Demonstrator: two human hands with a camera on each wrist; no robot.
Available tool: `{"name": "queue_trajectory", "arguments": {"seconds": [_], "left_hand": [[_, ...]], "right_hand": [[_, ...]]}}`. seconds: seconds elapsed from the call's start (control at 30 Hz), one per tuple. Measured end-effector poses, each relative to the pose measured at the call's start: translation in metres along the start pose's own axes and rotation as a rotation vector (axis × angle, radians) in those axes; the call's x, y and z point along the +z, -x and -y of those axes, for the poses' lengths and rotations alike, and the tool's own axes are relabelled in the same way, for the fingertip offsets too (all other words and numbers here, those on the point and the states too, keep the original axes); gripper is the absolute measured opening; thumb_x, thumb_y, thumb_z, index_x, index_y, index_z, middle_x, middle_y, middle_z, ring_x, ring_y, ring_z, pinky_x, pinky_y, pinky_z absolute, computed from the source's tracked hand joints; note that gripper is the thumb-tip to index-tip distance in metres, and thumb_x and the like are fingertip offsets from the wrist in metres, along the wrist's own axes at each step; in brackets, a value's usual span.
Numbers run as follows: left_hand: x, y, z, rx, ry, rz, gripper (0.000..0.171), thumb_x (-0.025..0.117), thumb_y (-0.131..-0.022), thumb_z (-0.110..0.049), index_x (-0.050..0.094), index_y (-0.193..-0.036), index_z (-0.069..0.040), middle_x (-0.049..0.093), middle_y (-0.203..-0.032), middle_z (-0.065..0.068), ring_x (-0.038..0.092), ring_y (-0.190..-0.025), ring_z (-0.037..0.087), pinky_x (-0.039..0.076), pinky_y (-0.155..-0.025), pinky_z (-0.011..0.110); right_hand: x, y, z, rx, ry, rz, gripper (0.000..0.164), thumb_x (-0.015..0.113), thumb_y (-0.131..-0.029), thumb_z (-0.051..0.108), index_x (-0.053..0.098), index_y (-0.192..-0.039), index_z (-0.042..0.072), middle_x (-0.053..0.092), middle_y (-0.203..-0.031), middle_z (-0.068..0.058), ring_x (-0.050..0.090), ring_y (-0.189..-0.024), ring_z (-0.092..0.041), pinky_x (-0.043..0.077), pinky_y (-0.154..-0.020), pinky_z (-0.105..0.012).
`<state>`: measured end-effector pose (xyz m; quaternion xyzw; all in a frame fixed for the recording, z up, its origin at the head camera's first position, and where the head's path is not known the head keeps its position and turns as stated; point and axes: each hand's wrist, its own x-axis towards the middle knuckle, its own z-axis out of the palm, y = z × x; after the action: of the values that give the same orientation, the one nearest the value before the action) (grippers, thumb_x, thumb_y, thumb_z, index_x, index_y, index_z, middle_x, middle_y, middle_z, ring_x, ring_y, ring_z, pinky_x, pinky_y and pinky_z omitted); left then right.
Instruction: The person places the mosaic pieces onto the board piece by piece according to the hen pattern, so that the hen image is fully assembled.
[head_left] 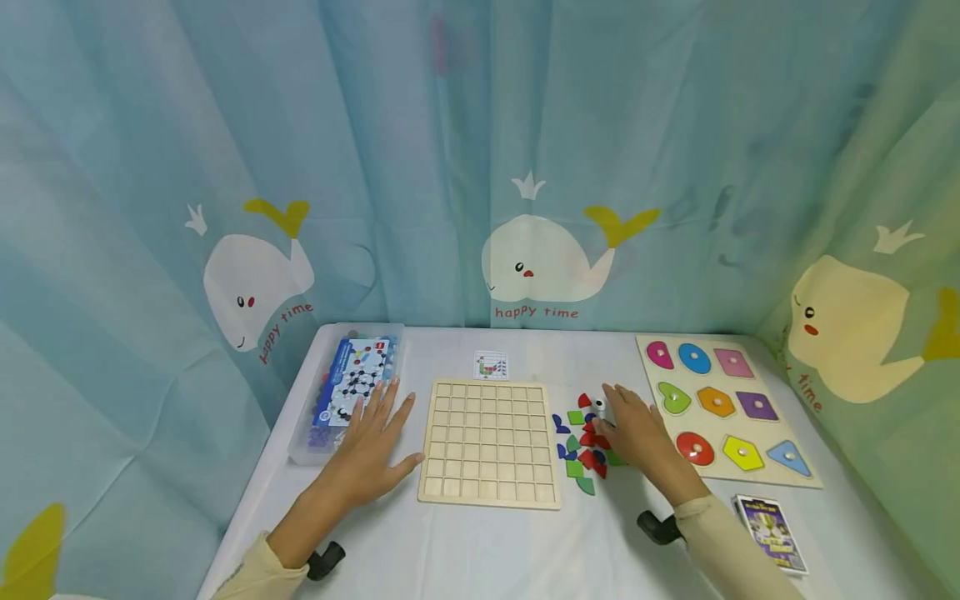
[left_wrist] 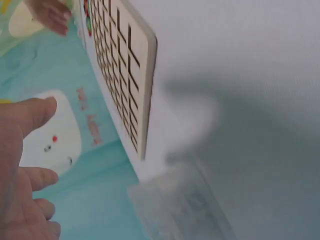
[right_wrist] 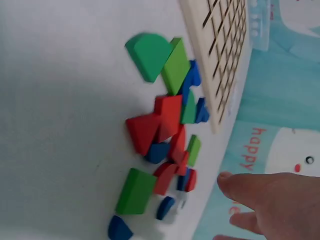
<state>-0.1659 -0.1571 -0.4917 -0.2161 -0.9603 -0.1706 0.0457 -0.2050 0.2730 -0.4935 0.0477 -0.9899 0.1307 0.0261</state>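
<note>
My left hand hovers with spread fingers between a clear plastic box and a wooden grid board; it holds nothing. In the left wrist view, its shadow falls across the white cloth. Over the right part of a pile of small red, green and blue blocks is my right hand, its fingers extended. A white piece with a black eye mark lies by its fingertips. From the right wrist view, a green quarter-round block and red blocks lie apart from that hand.
A small picture card lies behind the grid board. At the right is a wooden shape puzzle with colourful knobbed pieces, and nearer me a purple card box. A blue whale-print curtain hangs around the table.
</note>
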Motion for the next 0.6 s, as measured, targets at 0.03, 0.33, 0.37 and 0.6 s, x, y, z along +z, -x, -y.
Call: {"name": "queue_trajectory", "arguments": {"seconds": [0.03,0.33,0.37,0.6], "left_hand": [[0.002,-0.001,-0.003,0.017,0.006,0.011,0.090,0.071,-0.100,-0.044,0.025,-0.168,-0.007,0.003,-0.177,0.019,0.003,-0.163,0.044,0.010,-0.129,0.068],[0.027,-0.010,-0.018,0.037,0.163,0.149,0.071,0.057,-0.109,-0.030,0.026,-0.167,-0.003,0.016,-0.176,0.017,0.017,-0.161,0.042,0.027,-0.129,0.055],[0.030,-0.010,-0.019,0.035,0.171,0.159,0.068,0.055,-0.110,-0.028,0.026,-0.166,-0.001,0.019,-0.175,0.019,0.020,-0.160,0.043,0.028,-0.128,0.056],[0.047,-0.007,-0.018,0.009,0.179,0.187,0.058,0.046,-0.113,-0.019,0.029,-0.164,0.004,0.028,-0.170,0.025,0.028,-0.157,0.047,0.030,-0.127,0.056]], "right_hand": [[0.002,-0.003,-0.002,-0.009,-0.009,-0.010,0.067,0.077,-0.097,0.016,0.047,-0.151,-0.009,0.049,-0.150,-0.037,0.047,-0.139,-0.056,0.036,-0.112,-0.078],[0.014,-0.043,-0.009,0.002,-0.113,0.128,0.052,0.072,-0.101,0.011,0.056,-0.149,0.001,0.052,-0.149,-0.030,0.052,-0.136,-0.050,0.045,-0.111,-0.070],[0.015,-0.046,-0.010,-0.003,-0.117,0.141,0.051,0.072,-0.101,0.011,0.057,-0.148,0.001,0.053,-0.148,-0.029,0.052,-0.135,-0.050,0.044,-0.111,-0.070],[0.023,-0.059,-0.020,-0.036,-0.116,0.178,0.038,0.072,-0.100,0.008,0.064,-0.137,0.002,0.060,-0.134,-0.026,0.058,-0.123,-0.044,0.047,-0.103,-0.069]]}}
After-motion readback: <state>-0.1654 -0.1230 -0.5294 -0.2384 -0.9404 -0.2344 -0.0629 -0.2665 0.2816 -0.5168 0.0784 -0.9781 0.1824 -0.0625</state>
